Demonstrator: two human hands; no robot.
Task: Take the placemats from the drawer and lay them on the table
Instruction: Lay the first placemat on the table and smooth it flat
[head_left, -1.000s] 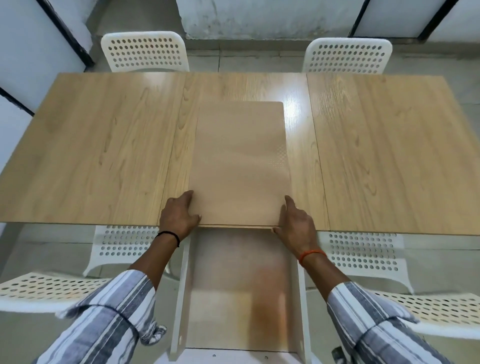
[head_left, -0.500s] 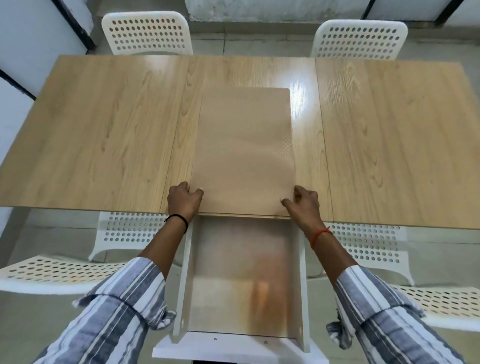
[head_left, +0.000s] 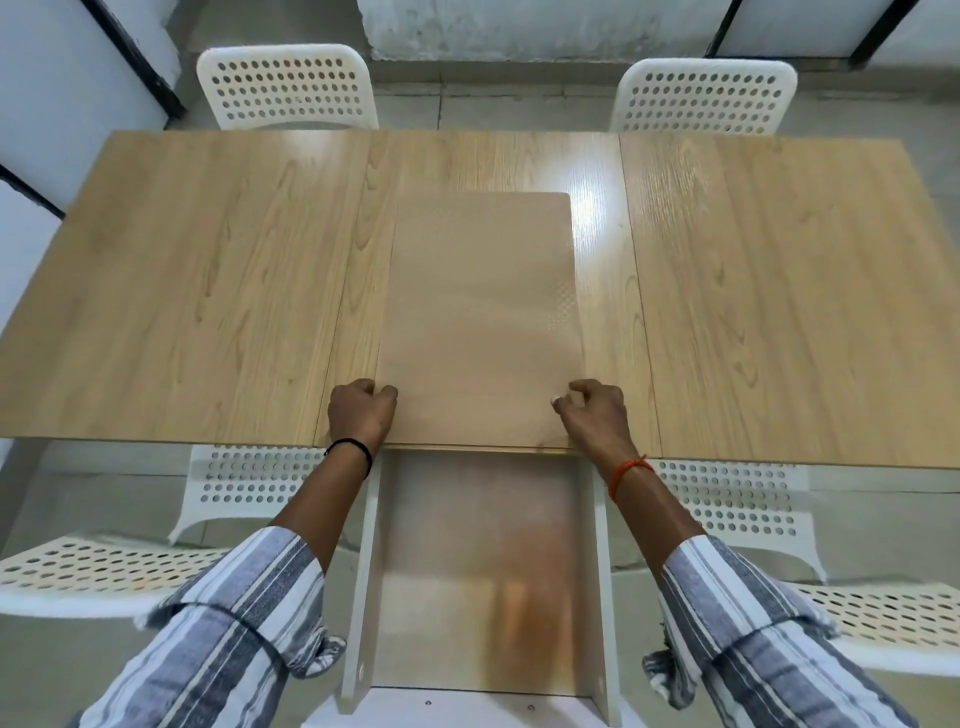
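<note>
From the head view, we are seeing a smooth tan rectangular placemat (head_left: 480, 322) lying on the wood-grain surface (head_left: 197, 291). Our left hand (head_left: 359, 415) and right hand (head_left: 595, 413) are pinching its near corners with curled fingers. The open white drawer (head_left: 480, 571) is sitting below, between perforated white chairs (head_left: 104, 571).

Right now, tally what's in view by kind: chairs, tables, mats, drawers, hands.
Chairs: 4, two at the far side, two at the near side
Table: 1
Mat: 1 stack, layers cannot be told
Drawer: 1, open
Hands: 2, left hand, right hand, both at the mat's near corners
Total: 9
</note>
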